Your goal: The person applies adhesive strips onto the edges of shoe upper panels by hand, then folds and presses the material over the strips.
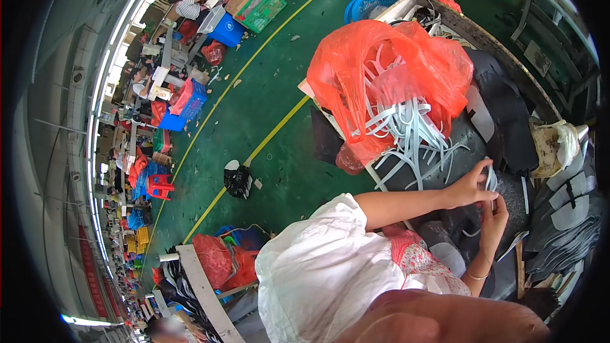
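Note:
Over the dark worktop, my left hand and my right hand meet, fingers pinched around a pale strip that curves up between them. To their left lies a loose heap of pale strips, spilling out of an open red plastic bag. A single thin strip lies on the worktop just right of my hands. Part of the held strip is hidden by my fingers.
Stacked dark pieces fill the right side, below a whitish bag. Black material lies behind my hands. A blue basket stands beyond the red bag. Other people sit at distant workstations on the left.

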The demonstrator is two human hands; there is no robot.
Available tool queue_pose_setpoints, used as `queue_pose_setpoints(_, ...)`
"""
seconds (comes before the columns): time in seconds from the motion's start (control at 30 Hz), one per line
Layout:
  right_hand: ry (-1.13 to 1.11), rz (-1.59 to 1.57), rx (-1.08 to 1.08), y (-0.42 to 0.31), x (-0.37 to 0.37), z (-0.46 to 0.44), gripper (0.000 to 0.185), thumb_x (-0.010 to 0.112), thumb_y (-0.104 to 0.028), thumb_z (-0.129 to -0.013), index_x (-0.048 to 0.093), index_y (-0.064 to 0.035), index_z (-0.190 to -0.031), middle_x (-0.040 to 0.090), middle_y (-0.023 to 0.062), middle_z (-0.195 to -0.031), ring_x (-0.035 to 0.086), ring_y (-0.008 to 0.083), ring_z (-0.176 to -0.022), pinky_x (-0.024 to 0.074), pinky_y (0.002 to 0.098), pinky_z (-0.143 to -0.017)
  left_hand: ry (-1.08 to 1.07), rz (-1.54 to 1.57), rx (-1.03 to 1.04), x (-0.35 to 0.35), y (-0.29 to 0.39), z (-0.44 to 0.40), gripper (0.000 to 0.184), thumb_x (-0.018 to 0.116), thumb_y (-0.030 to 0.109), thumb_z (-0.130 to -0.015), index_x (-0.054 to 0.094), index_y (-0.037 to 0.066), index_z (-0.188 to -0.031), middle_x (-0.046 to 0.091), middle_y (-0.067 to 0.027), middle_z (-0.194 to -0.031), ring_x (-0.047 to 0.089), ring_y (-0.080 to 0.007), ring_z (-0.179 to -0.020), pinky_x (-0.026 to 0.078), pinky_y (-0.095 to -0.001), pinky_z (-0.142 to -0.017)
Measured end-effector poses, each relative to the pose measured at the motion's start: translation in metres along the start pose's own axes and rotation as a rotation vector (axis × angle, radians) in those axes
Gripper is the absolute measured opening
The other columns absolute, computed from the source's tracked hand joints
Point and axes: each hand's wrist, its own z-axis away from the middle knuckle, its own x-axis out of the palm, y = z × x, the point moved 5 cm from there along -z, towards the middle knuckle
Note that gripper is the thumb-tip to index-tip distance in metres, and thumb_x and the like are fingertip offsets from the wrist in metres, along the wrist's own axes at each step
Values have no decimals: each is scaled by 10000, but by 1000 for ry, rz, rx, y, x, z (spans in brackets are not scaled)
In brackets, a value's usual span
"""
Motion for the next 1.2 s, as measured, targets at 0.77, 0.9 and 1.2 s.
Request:
queue_pose_setpoints(0.77, 77, -210, 200, 3, -59, 97, 122, 615, -147, -951, 613, -26, -946, 677, 7, -787, 525, 27, -639, 422, 179, -553, 68, -126, -122, -8, 21, -10, 348, 704, -15, -853, 542, 15, -1160, 663, -78, -964, 695, -196, -899, 556, -240, -696)
queue_pose_setpoints(0.9, 133, -106, -38, -3, -64, 100, 135, 617, -130, -916, 615, 5, -912, 696, 55, -767, 630, 102, -673, 492, 272, -595, 89, -518, -19, -18, 30, -5, 166, 716, 25, -859, 645, -15, -1003, 664, -53, -959, 642, -119, -818, 554, -237, -691)
queue_pose_setpoints(1.2, 373, 431, -263, -24, -68, 90, 200, 703, -253, -837, 664, -66, -897, 656, 162, -706, 647, 364, -701, 502, 430, -624, 281, -540, 298, -28, 87, 18, 99, 655, -16, -890, 660, -50, -982, 686, -99, -847, 638, -114, -632, 540, -223, -599)
